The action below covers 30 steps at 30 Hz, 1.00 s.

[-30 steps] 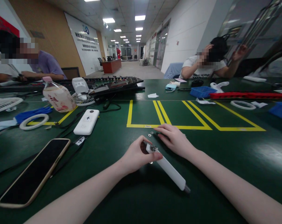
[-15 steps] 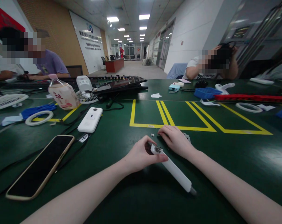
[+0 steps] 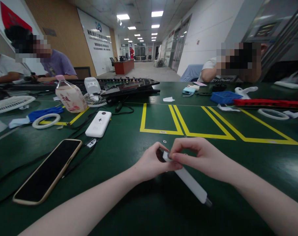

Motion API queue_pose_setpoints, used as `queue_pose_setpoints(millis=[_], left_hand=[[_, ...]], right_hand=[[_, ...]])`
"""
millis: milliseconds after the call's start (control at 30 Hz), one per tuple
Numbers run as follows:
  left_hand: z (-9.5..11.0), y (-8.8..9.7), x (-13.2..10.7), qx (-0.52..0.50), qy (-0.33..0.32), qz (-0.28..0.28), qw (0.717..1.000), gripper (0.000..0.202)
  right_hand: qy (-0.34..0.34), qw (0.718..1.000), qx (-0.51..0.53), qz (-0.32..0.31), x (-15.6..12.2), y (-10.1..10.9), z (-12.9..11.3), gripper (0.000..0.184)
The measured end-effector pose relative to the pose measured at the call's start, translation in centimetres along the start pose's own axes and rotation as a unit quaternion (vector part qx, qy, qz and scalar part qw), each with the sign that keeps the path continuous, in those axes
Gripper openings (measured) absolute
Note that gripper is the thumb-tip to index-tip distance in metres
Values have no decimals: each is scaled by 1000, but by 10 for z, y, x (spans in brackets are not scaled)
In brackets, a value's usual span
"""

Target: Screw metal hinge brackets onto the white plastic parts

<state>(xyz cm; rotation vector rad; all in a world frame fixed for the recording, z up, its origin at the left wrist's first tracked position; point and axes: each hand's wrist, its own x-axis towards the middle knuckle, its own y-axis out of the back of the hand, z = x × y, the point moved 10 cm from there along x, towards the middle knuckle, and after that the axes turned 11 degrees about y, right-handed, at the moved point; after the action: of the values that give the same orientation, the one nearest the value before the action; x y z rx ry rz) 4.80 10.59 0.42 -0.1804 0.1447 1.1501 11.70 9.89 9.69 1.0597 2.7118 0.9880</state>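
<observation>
My left hand (image 3: 155, 164) is closed around the upper end of a white bar-shaped piece (image 3: 192, 185) with a dark grey metal tip at its lower end. The bar slants down to the right, above the green table. Against its upper end, my right hand (image 3: 200, 155) has thumb and fingers pinched together. Whatever lies between those fingertips is hidden. Just beyond my hands, a small metal ring like a washer (image 3: 164, 141) lies on the table. Part of the bar's top end is covered by my fingers.
A phone (image 3: 49, 172), a white power bank (image 3: 98, 124) and a pink-capped bottle (image 3: 70, 98) stand or lie to the left, among black cords. Yellow tape (image 3: 161, 132) marks the table ahead. A blue basket (image 3: 225, 97) is at the right, near a seated person.
My right hand has lifted off the table and come left to the bar's upper end, fingers now pinched there. My left hand keeps its hold. The view has shifted slightly.
</observation>
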Motion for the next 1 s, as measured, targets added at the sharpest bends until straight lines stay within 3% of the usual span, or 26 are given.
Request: queue_pose_setpoints(millis=[500,800,900,1000], left_hand=[[1,11,1,-5,7,40,999,52],[-1,13,2,16,5,43,999,52],[0,15,2,21,-1,54,998,50],[1,16,2,29,-7,62,998,51]], right_hand=[[68,994,-81,39,0,6,-10,15],[26,994,-85,61,0,2,-4,20],[60,988,-111,86,-1,5,-11,16],[139,970,-176,92,-4,4,-22,15]])
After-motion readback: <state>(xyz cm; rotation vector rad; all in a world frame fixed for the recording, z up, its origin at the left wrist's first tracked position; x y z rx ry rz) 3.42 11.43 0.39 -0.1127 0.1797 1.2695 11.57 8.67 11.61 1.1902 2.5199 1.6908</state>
